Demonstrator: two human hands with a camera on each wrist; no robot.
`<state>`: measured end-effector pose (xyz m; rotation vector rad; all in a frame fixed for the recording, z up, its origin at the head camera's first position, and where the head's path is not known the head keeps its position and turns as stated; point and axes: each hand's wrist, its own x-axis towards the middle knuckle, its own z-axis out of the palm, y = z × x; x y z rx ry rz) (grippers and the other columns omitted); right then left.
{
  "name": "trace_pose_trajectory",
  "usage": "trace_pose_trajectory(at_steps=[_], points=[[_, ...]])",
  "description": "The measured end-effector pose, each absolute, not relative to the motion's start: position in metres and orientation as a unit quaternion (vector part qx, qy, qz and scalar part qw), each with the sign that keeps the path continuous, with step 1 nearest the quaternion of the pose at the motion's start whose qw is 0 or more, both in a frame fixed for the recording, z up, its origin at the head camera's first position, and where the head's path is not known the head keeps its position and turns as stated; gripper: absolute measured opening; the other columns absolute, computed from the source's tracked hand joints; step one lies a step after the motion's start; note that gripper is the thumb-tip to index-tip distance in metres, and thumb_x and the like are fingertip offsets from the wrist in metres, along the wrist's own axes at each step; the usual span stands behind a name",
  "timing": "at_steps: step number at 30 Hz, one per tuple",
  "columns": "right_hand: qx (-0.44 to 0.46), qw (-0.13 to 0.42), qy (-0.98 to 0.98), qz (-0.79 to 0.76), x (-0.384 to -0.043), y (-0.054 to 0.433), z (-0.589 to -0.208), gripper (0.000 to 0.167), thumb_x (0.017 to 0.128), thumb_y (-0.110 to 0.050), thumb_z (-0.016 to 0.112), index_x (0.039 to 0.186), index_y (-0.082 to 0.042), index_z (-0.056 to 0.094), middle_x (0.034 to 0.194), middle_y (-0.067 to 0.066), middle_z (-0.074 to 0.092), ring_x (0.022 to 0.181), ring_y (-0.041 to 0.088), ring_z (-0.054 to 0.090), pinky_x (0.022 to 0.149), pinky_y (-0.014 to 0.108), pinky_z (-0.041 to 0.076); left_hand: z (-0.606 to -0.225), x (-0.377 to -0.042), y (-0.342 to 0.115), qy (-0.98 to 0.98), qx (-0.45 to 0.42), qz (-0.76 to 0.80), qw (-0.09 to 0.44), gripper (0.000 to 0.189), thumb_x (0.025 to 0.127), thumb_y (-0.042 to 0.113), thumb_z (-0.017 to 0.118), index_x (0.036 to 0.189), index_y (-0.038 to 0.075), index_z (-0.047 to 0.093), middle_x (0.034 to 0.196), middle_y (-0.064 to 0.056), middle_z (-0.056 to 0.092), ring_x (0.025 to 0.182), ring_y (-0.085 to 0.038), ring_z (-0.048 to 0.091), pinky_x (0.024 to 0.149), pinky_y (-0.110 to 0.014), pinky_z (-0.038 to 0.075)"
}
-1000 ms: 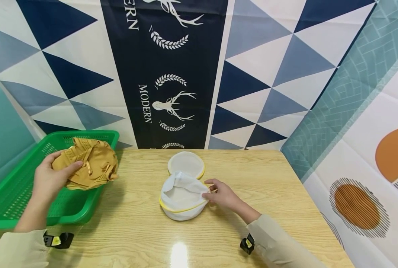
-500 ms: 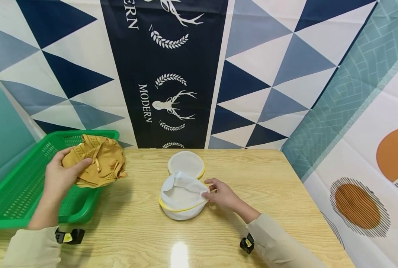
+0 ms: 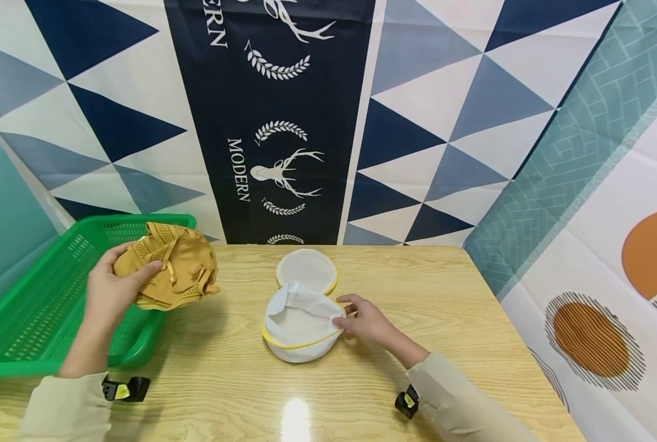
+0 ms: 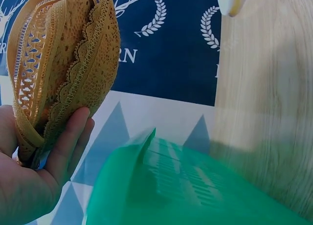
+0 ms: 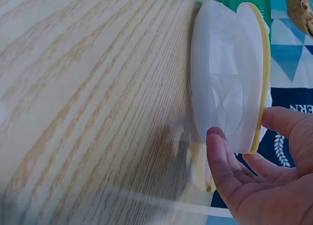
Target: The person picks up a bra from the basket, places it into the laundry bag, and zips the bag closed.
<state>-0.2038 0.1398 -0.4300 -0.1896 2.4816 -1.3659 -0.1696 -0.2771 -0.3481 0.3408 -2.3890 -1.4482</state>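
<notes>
My left hand [image 3: 110, 291] grips a folded mustard-yellow lace bra [image 3: 182, 267], held up over the right side of the green basket [image 3: 46, 366]. Its scalloped lace and cup shape show in the left wrist view, with the thumb on one side of the bra [image 4: 73, 63] and the fingers on the other. On the table stands a round white mesh laundry bag [image 3: 306, 354] with yellow trim, its top gaping. My right hand [image 3: 369, 322] pinches the bag's right rim between thumb and fingers. The flap-like round lid [image 3: 306, 269] lies folded back behind the bag.
The slotted green plastic basket stands on the left of the wooden table [image 3: 417, 276]. A patterned cloth wall [image 3: 417, 123] rises along the table's back edge, and another printed panel [image 3: 583, 276] runs along the right.
My left hand has moved to the right with the bra, from over the basket towards the laundry bag. The right hand and the bag have stayed in place.
</notes>
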Motion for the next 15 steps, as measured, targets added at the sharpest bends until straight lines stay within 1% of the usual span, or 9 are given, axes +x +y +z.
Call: trace_pose_trajectory(at_steps=[4,11,15], points=[[-0.068,0.149,0.864,-0.476,-0.203,0.140,-0.430,0.048,0.086,-0.015,0.067,0.130,-0.004,0.050,0.104,0.013,0.060,0.075,0.014,0.060,0.068,0.032,0.054,-0.349,-0.169,-0.274,-0.840,0.120,-0.505,0.160,0.070,0.085,0.035,0.067,0.143,0.010,0.035,0.087,0.019,0.049,0.064,0.007,0.056,0.054,-0.019,0.052],[-0.066,0.149,0.864,-0.476,-0.203,0.139,-0.431,0.048,0.086,-0.016,0.068,0.129,-0.005,0.051,0.103,0.012,0.060,0.076,0.014,0.060,0.069,0.033,0.055,-0.352,-0.170,-0.268,-0.843,0.119,-0.501,0.156,0.070,0.086,0.036,0.065,0.144,0.012,0.034,0.097,0.008,0.048,0.066,0.006,0.055,0.055,-0.019,0.052],[-0.066,0.151,0.863,-0.477,-0.203,0.140,-0.431,0.048,0.086,-0.017,0.068,0.130,-0.006,0.050,0.104,0.012,0.059,0.076,0.014,0.060,0.069,0.033,0.055,-0.352,-0.170,-0.264,-0.845,0.113,-0.497,0.161,0.069,0.086,0.036,0.066,0.143,0.012,0.035,0.098,0.006,0.049,0.066,0.006,0.054,0.055,-0.020,0.052]])
